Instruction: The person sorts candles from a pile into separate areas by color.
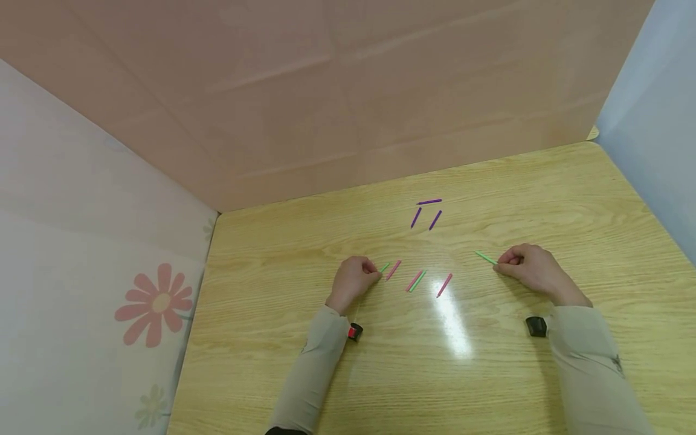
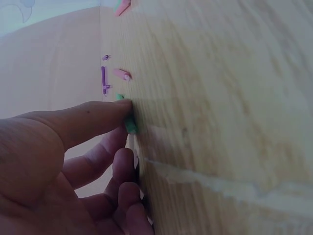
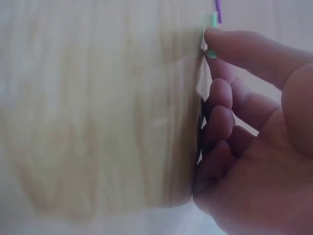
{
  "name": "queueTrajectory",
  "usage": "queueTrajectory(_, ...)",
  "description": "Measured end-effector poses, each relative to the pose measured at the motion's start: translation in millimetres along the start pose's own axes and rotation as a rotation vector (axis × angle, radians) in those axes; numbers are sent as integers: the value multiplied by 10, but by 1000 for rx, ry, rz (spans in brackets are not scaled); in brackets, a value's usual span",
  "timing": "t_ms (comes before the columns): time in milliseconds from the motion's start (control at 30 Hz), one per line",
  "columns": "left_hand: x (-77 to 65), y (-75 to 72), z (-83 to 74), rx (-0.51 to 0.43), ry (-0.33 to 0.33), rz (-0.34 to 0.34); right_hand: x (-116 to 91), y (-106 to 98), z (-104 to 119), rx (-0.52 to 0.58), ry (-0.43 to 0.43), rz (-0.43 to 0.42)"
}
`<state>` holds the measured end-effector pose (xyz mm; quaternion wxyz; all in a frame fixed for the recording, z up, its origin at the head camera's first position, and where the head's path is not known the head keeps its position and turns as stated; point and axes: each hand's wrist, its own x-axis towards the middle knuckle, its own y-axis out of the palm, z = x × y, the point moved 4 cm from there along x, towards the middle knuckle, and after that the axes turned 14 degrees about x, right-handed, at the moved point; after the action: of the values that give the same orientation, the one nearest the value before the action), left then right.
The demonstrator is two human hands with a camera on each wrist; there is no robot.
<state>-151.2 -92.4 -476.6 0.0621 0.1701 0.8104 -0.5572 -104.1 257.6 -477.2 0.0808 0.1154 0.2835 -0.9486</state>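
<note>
My left hand (image 1: 353, 281) pinches the near end of a short, thin green stick (image 1: 384, 267) between thumb and fingers, low over the wooden table. In the left wrist view the green stick (image 2: 131, 126) shows past the thumb. Further right, my right hand (image 1: 535, 272) pinches one end of another green stick (image 1: 486, 257), which points away to the left. Just right of the left hand lies a pink stick (image 1: 394, 270). Between the hands, a second pink stick (image 1: 414, 281) lies alongside a green stick (image 1: 418, 281), with a third pink stick (image 1: 444, 285) apart from them.
Farther back lie three purple sticks: one crosswise (image 1: 429, 202) and two slanted ones, a left stick (image 1: 415, 217) and a right stick (image 1: 435, 220). A pinkish-brown panel (image 1: 353, 121) rises behind the table (image 1: 261, 338). A flower-patterned wall (image 1: 81, 241) stands at left, a pale blue one (image 1: 658, 121) at right.
</note>
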Motion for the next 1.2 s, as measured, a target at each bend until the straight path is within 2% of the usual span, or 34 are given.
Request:
queueTrajectory(633, 24, 18, 31, -22, -17, 23, -43, 60, 121, -3, -39, -22)
queueTrajectory(1000, 41, 24, 54, -64, -35, 52, 66, 96, 214, -45, -82, -23)
queueTrajectory(1200, 53, 31, 62, -54, -42, 51, 125, 139, 251, -56, -93, -38)
